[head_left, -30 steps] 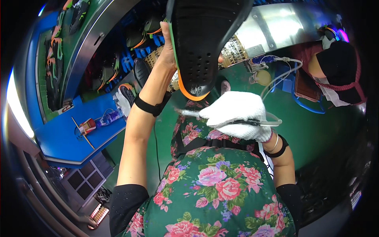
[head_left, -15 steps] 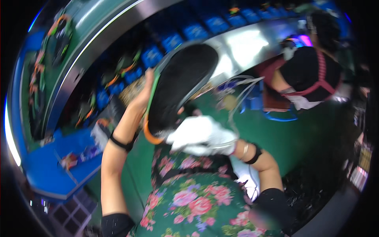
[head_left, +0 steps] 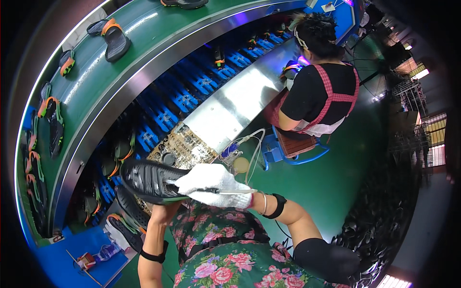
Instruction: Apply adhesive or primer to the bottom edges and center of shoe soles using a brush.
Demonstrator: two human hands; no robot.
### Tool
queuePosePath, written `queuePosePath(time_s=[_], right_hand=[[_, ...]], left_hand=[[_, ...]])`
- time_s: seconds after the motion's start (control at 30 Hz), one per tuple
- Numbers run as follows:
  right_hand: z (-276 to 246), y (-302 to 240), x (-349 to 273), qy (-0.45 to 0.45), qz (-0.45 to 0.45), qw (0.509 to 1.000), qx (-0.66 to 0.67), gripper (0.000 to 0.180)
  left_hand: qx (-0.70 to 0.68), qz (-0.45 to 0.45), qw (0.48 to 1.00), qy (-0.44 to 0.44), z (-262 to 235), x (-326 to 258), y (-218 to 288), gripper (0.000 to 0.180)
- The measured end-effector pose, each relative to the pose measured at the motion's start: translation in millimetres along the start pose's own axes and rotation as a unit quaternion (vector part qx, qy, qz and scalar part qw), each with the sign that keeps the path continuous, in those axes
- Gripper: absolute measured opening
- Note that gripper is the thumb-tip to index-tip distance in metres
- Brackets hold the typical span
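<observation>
A black sandal (head_left: 151,180) is held in front of me, its ridged sole facing up and its length lying left to right. My left hand (head_left: 167,210) grips it from beneath; most of its fingers are hidden under the sandal. White-gloved, my right hand (head_left: 213,185) is closed around a slim corded tool (head_left: 209,190), with its fingertips against the sandal's right end. The tool's tip is too small to make out. Another black sandal with orange and green straps (head_left: 126,231) rests just left of my left wrist, beside a black sole (head_left: 130,206).
A curved green conveyor (head_left: 103,72) carries several sandals on the left. Blue racks (head_left: 165,117) line its inner side. Ahead is a metal worktop (head_left: 230,105) with a stained brown board (head_left: 185,146). A co-worker (head_left: 321,81) sits at right on a blue-framed stool (head_left: 295,146).
The sandal has swung from steeply tilted to lying crosswise, lower and further left, ridged sole now up. My right hand has moved slightly left with it. My view has turned.
</observation>
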State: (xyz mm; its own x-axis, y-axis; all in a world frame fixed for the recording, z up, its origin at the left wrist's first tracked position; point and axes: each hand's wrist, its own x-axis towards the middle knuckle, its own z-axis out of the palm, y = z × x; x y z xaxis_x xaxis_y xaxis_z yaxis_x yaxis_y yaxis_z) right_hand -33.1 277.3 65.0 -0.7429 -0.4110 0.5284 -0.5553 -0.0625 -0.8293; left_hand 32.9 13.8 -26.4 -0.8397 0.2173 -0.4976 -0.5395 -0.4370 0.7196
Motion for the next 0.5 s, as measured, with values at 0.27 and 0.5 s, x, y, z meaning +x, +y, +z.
queuePosePath(time_s=[0.27,0.5], right_hand=[[15.2,-33.7,-4.3,0.035,-0.039,0.995,-0.084,0.028],[6.6,-45.5,15.5,0.001,-0.049,0.993,-0.104,0.034]], left_hand=[[-0.571,-0.22,0.783,-0.112,18.1,-34.5,30.7,0.059],[-0.424,0.055,0.879,-0.21,24.1,-31.7,-1.1,0.094]])
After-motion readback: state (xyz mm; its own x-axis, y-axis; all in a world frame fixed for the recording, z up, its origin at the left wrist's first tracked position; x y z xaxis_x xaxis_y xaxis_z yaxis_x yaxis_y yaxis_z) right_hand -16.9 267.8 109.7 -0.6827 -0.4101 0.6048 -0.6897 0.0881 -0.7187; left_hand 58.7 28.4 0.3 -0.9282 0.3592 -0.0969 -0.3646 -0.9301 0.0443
